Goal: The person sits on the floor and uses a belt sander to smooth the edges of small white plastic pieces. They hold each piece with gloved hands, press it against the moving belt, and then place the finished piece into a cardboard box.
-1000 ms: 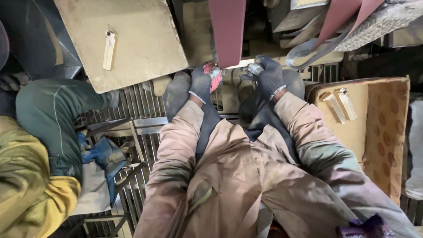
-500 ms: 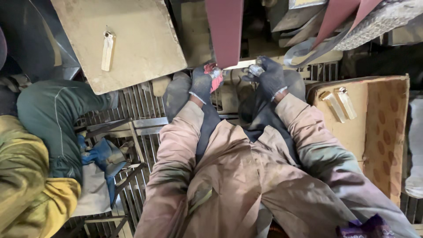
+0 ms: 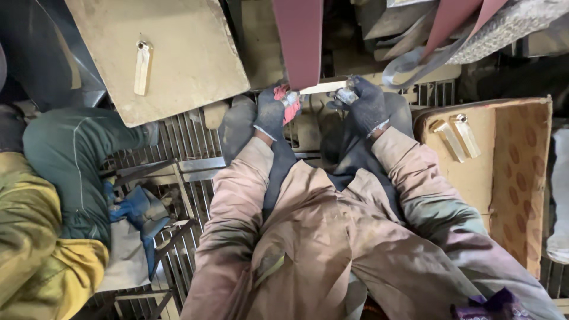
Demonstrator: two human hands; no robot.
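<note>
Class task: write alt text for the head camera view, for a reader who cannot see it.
Two gloved hands, left hand and right hand, hold a flat metal piece against a dark red sanding belt. Similar pieces lie on a cardboard box to the right.

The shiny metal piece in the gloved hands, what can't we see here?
- Metal piece, head view: its middle is hidden behind the red belt.
- Left hand and right hand: gloves cover the fingers.
- Red belt: cut off by the top edge.
- Person at left: cut off by the edge.
</note>
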